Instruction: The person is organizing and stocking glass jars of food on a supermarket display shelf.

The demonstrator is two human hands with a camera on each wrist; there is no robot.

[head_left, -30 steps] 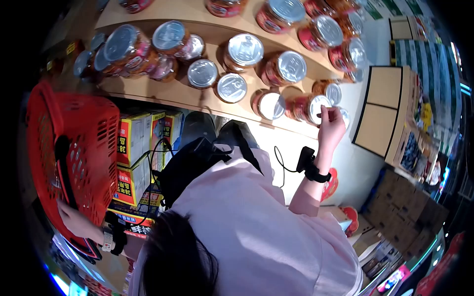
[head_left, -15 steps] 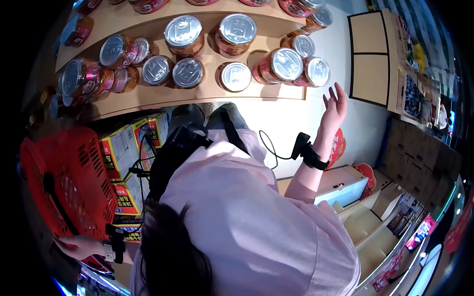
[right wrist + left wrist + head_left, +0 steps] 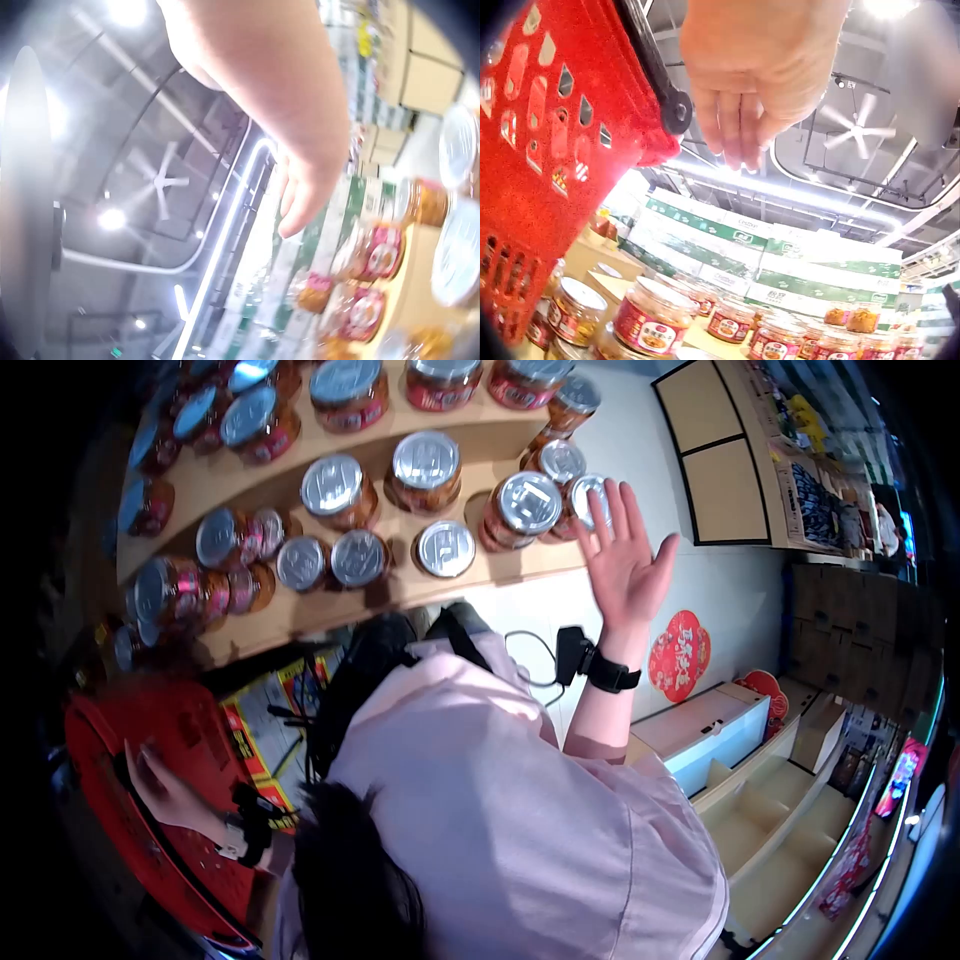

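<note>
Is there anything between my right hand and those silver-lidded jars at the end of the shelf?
Nothing visible. The right hand, open with fingers spread, is up against the silver-lidded jars at the end of the wooden shelf; no object shows between them.

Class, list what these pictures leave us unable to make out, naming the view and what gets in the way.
- Inside of the red basket: head view, the dark picture edge and the left hand cover it.
- Print on the jars: too small in the head view, blurred in the right wrist view.
- Whether the right hand touches the jars behind it: head view, the hand covers them.
</note>
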